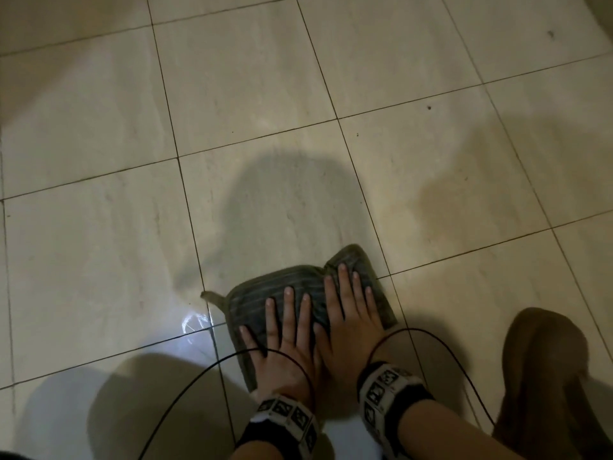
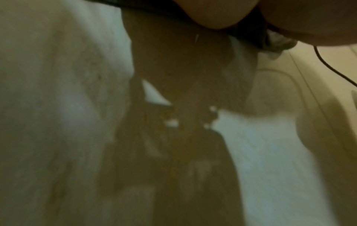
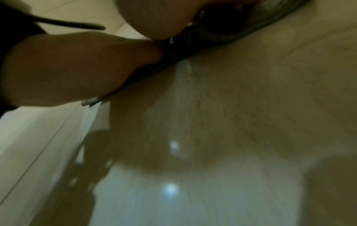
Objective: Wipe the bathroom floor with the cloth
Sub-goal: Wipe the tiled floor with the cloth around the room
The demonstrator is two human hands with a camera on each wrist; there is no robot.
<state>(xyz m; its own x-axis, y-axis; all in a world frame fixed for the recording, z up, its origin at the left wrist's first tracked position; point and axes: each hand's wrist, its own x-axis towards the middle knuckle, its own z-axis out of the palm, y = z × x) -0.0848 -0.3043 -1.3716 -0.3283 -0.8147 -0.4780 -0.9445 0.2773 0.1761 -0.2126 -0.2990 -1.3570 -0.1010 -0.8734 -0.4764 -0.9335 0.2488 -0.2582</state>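
Note:
A grey-green striped cloth [image 1: 255, 300] lies flat on the beige tiled floor [image 1: 265, 94], low in the head view. My left hand [image 1: 287, 327] presses on its near left part with straight, spread fingers. Beside it and touching it, my right hand [image 1: 348, 310] lies flat on the cloth's right half, fingertips near the far edge. In the blurred left wrist view, only the heel of my palm [image 2: 212, 13] and a cloth edge [image 2: 274, 42] show. The right wrist view shows the cloth's edge [image 3: 212, 35] under my palm and the left hand [image 3: 67, 68] alongside.
A darker damp patch [image 1: 292, 200] spreads on the tile just beyond the cloth. Black cables [image 1: 185, 390] loop over the floor from both wrist bands. My bent leg [image 1: 544, 376] is at the lower right. A bright light reflection [image 1: 194, 322] shines left of the cloth.

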